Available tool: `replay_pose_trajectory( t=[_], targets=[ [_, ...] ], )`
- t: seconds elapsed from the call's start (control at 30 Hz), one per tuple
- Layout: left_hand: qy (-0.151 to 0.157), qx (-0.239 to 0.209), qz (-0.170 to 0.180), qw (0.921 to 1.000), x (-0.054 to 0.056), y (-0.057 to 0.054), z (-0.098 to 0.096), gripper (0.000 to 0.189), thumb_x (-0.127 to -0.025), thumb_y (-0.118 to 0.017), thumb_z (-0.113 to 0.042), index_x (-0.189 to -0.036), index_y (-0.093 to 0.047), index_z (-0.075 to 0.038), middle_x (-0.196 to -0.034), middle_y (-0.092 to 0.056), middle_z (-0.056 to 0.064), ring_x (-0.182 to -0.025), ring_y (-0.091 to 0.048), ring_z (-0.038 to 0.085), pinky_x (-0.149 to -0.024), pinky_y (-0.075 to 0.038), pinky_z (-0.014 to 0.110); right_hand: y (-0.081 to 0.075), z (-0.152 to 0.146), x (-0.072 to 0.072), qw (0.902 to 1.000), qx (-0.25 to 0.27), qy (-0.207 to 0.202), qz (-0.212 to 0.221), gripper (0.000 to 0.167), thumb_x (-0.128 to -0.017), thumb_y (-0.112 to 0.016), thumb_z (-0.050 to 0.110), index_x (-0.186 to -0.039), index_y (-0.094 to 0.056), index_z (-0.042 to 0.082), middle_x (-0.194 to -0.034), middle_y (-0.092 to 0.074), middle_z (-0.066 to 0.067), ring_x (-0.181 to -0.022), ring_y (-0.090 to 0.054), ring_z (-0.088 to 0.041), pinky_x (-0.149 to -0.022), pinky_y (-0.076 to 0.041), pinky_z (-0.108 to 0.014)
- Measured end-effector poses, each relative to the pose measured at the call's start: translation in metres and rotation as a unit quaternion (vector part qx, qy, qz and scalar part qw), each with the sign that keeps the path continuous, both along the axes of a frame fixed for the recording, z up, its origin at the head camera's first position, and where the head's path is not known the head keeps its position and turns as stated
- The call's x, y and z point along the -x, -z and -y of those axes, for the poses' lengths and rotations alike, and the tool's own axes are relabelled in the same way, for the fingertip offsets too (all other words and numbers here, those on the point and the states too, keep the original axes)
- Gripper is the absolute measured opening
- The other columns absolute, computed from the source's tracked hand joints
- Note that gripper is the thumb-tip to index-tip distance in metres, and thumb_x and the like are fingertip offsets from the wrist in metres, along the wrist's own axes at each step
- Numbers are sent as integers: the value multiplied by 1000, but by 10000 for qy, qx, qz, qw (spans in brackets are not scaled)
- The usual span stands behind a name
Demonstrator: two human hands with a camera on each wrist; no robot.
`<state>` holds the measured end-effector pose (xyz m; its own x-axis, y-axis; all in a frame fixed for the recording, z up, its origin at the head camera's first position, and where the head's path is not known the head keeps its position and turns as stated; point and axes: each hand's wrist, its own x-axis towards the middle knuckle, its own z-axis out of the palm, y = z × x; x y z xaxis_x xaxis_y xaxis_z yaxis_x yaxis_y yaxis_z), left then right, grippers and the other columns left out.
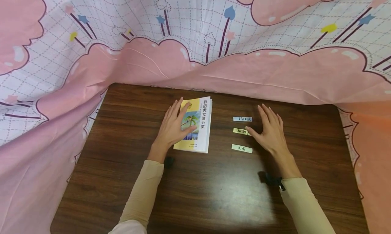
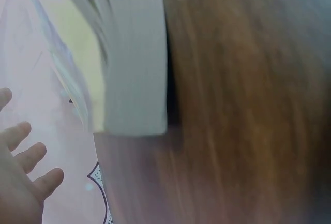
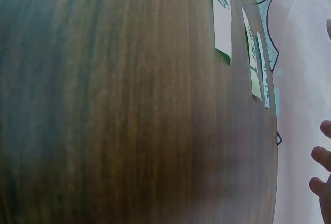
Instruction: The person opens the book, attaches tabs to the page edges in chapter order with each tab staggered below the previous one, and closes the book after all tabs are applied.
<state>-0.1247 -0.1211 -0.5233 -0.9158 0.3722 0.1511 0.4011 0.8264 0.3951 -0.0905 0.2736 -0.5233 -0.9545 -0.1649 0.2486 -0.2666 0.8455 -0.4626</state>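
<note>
A paperback book (image 1: 204,139) with a white and yellow cover and a palm tree picture lies on the dark wood table. My left hand (image 1: 173,127) is spread over the book's left part, hiding some of its cover; in the left wrist view its fingers (image 2: 32,157) appear apart from the book's thick page block (image 2: 135,58). To the right of the book are three handwritten paper strips: a blue one (image 1: 242,119), a yellow one (image 1: 239,130) and a pale green one (image 1: 242,148). My right hand (image 1: 270,130) hovers beside them with spread fingers, its thumb overlapping the yellow strip's end in the head view.
A pink and white patterned cloth (image 1: 213,76) hangs along the back and both sides of the table (image 1: 128,132). Small dark objects sit at both wrists, one beneath the left wrist (image 1: 169,162) and one by the right sleeve (image 1: 272,179).
</note>
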Motion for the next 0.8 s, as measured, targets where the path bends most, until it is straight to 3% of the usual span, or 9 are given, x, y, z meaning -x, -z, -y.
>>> replay_pose_trajectory(
  t=[0.33,0.57,0.8],
  targets=[
    [-47,-181,117,9998,1,2,-8,92,-86,-55,-72,-159,-18,-32,-167,-6,2,-151,-14,28,-113,-24,63,5,-2,4,9998,0,59,164,91,-85,-71,54,-157,-29,18,-161,-28,-11,-146,-25,-39,-113,-15,-65],
    [23,-150,184,9997,4,5,-19,93,-85,-46,-79,-160,-11,-36,-167,-2,-2,-151,-15,27,-114,-24,61,5,6,10,9999,0,-46,157,92,-84,-71,54,-157,-29,18,-160,-29,-11,-146,-25,-39,-113,-15,-64],
    [93,-100,159,9998,5,5,-31,93,-85,-44,-80,-160,-15,-33,-167,-6,2,-149,-20,30,-113,-26,61,8,12,16,9997,-17,-102,220,93,-85,-68,58,-158,-27,18,-161,-28,-11,-146,-25,-40,-113,-15,-64]
  ],
)
